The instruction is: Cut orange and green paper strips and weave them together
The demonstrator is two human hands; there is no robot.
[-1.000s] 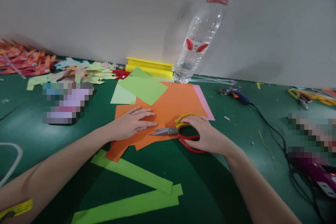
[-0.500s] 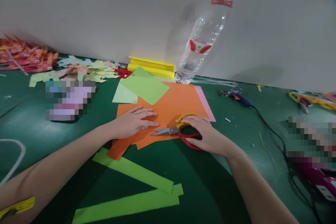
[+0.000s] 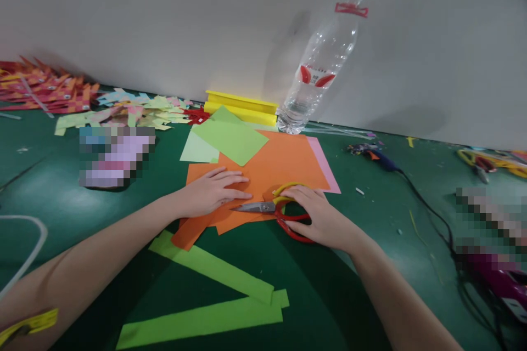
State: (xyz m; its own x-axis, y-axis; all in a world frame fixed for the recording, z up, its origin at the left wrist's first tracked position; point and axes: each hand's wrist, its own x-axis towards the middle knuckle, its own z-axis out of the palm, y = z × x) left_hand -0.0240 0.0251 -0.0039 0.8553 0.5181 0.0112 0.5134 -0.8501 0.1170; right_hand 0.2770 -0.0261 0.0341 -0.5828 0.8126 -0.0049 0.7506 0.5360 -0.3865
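Note:
My right hand (image 3: pixel 319 214) is wrapped round the scissors (image 3: pixel 263 207), which have one yellow and one red handle. Their blades point left and look nearly together, lying over the near part of the orange paper (image 3: pixel 280 159). My left hand (image 3: pixel 216 193) lies flat on this paper with its fingers stretched out, just left of the blade tips. Under its wrist side an orange strip (image 3: pixel 189 236) sticks out toward me. Light green sheets (image 3: pixel 233 137) rest on the far side of the orange paper, and a pink sheet (image 3: pixel 329 170) shows beneath its right edge.
Two green strips (image 3: pixel 214 266) lie nearest me. A bottle (image 3: pixel 315 71) leans by the wall beside yellow folded pieces (image 3: pixel 241 109). Paper scraps (image 3: pixel 152 109) are piled at the back left. A blue-handled corded tool (image 3: pixel 381 160) and a power strip (image 3: pixel 498 285) lie on the right.
The scissor blades have come closer together, and my right hand has shifted slightly left with them. My left hand stays flat on the orange paper. The whole view has moved a little.

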